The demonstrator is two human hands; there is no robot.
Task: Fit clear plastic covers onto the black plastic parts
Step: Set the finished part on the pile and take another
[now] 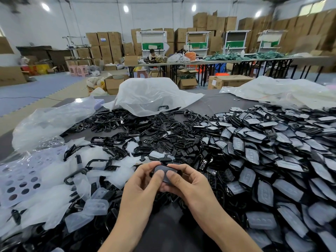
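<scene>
Both hands hold one black plastic part with a clear cover on it (163, 170) low in the middle of the view. My left hand (143, 180) grips its left side with the thumb on top. My right hand (185, 180) grips its right side, thumb pressed on the cover. Loose clear covers (94, 208) lie heaped to the left. Bare black parts (154, 140) spread across the table's middle. A big pile of covered black parts (263, 151) fills the right side.
A crumpled clear plastic bag (151, 95) lies at the table's far middle, another bag (49, 122) at the left, and more plastic sheeting (283, 91) at the far right. A perforated clear sheet (20, 180) sits at the left edge. A person (153, 55) sits at distant tables among cardboard boxes.
</scene>
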